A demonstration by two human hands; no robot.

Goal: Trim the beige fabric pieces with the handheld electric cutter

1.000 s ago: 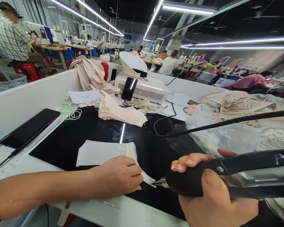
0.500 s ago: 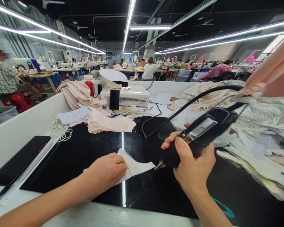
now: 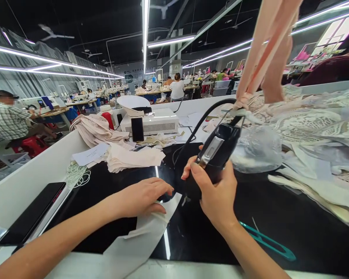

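My right hand [image 3: 218, 193] is wrapped round a black handheld tool [image 3: 211, 157] with a metal plate on its side. A cord and pink cloth strips [image 3: 264, 50] rise from the tool's top, and its small metal tip points down near the cloth. My left hand [image 3: 144, 197] rests over a curved white cloth piece [image 3: 148, 228], thumb and fingers apart. That cloth runs from beside the tool's tip to the table's front edge. Whether the left fingers pinch any of it is not visible; they seem to lie on top.
Stacked pale cloth [image 3: 133, 158], a black phone [image 3: 137, 129] and a white machine [image 3: 159, 121] stand behind. Lace pieces and a clear plastic bag [image 3: 257, 149] lie right. A teal tool [image 3: 273, 244] is near my right forearm; a long black device [image 3: 36, 213] lies left.
My left hand has opened, and the white cloth now stretches further toward the front edge. My right hand has moved left with the black tool, which stands more upright. The view has shifted.
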